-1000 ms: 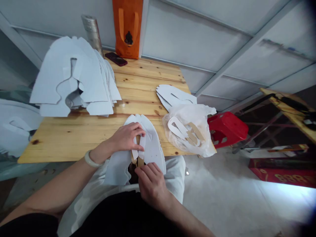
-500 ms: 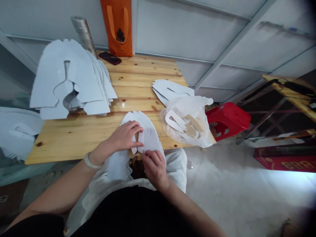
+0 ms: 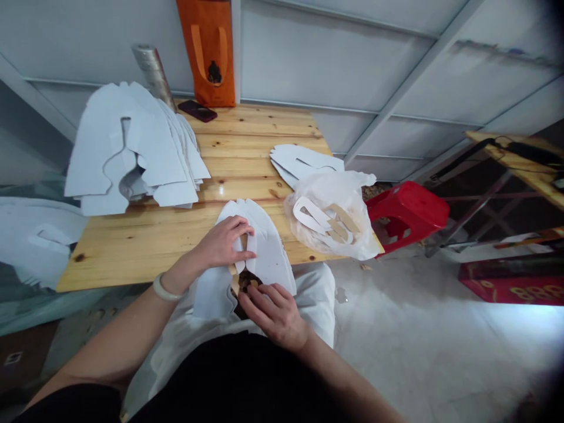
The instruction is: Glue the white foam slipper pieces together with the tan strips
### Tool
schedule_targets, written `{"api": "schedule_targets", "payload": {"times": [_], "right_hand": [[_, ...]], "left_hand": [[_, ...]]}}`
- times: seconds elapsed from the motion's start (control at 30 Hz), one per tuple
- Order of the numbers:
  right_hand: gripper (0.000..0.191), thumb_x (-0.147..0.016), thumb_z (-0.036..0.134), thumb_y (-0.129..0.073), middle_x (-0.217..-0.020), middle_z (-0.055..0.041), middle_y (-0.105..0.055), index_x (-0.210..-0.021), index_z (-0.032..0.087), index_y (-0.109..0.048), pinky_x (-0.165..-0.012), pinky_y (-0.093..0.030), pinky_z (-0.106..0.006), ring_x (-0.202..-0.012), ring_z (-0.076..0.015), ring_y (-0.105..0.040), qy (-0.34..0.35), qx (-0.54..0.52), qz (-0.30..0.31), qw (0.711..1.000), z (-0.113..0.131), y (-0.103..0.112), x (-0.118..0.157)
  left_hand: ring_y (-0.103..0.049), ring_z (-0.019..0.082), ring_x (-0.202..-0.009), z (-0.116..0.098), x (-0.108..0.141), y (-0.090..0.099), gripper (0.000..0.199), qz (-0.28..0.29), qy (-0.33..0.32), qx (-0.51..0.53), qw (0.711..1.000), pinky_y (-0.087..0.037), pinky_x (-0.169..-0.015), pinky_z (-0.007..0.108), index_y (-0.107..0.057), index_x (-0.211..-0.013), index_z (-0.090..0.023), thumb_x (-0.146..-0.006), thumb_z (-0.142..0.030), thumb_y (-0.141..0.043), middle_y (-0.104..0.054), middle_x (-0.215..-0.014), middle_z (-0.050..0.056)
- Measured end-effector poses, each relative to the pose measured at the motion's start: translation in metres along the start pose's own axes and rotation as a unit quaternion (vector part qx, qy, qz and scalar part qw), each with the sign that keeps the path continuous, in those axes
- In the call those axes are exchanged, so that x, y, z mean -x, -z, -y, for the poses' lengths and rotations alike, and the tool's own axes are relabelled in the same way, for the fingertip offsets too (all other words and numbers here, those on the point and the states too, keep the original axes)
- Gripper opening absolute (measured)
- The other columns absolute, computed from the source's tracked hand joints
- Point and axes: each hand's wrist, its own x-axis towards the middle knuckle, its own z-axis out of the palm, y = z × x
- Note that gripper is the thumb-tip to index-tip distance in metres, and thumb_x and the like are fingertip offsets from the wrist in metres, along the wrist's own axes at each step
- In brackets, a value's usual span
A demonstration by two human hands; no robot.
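Live at the near edge of the bench, 6 o'clock in the view: a white cut-out, layered and shaped, half on the wood, half dropping over the lap. Left grip clenched on top of it, fingers curled over the upper part, a pale bangle on the wrist. A narrow tan strip right against those fingers, running down the middle of the cut-out. Right grip low on the piece, fingers spread along its lower edge, just beside the tan strip's end and a dark opening. Clenched or only resting? No call possible from this angle.

Around the bench now! At 10 o'clock, a tall stack of white cut-outs, fanned and overlapping. At 9 o'clock, another white pile, off the bench's left edge. At 1 o'clock, a smaller stack, touching a clear plastic bag at 2 o'clock, with white and tan offcuts inside. At the far end, 12 o'clock, a dark phone flat on the wood, an orange bag upright behind it, and a silver roll tilted at 11 o'clock. Out past the edge at 3 o'clock, a red plastic stool.
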Motion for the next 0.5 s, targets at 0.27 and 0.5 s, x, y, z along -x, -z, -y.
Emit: {"api": "schedule_targets", "payload": {"times": [0.27,0.5], "right_hand": [[0.035,-0.106,0.043,-0.05,-0.101,-0.0118,-0.072,-0.096,0.015,-0.069,-0.067,-0.045,-0.037,-0.081,-0.0214,-0.057,-0.017,-0.128,-0.043,0.991,0.006,0.002,0.001],[0.024,-0.097,0.019,-0.057,-0.081,-0.0061,-0.063,-0.073,0.02,-0.057,-0.072,-0.044,-0.037,-0.077,-0.0202,-0.049,-0.098,-0.101,-0.043,0.989,-0.007,-0.003,-0.003]], "left_hand": [[-0.061,0.029,-0.116,0.003,0.001,-0.001,0.048,-0.008,-0.015,0.002,1.0,-0.049,-0.105,0.045,-0.067,-0.115,-0.018,-0.086,-0.054,-0.077,-0.061,-0.122,0.012],[-0.06,0.031,-0.116,0.0,0.0,0.001,0.062,0.021,0.002,-0.011,1.0,-0.048,-0.106,0.047,-0.065,-0.117,-0.02,-0.075,-0.058,-0.087,-0.06,-0.125,0.011]]}}
